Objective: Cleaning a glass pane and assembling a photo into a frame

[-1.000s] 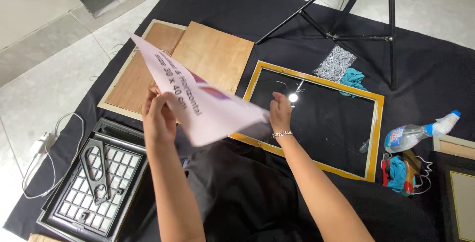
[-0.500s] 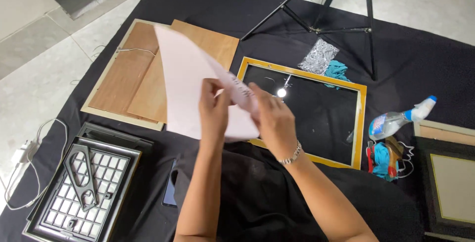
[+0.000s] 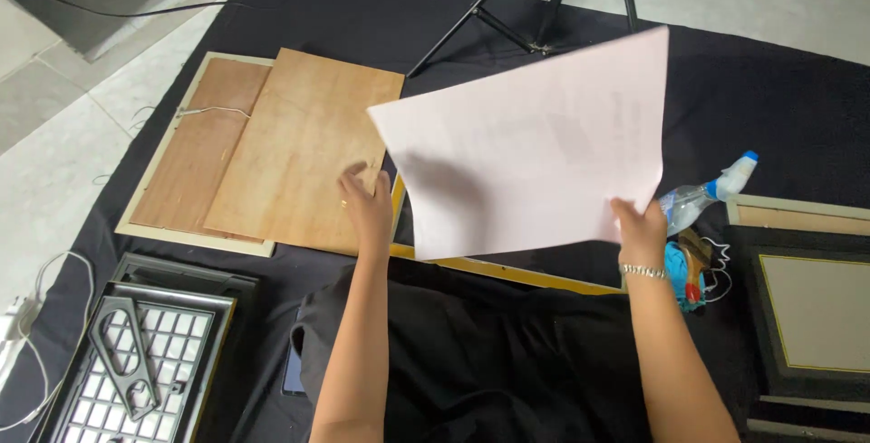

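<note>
The right hand (image 3: pixel 642 224) now pinches alone the lower corner of the large pale pink paper sheet (image 3: pixel 535 139), lifted flat over the gold-edged picture frame (image 3: pixel 507 271), while the left hand (image 3: pixel 367 203), having let go, rests loosely curled on the light brown wooden backing board (image 3: pixel 299 149).

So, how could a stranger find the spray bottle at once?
Start at the black cloth on the floor and go to its right side. There, just right of the pink sheet in the right hand, lies the spray bottle. It alone is clear plastic with a blue and white top.
</note>
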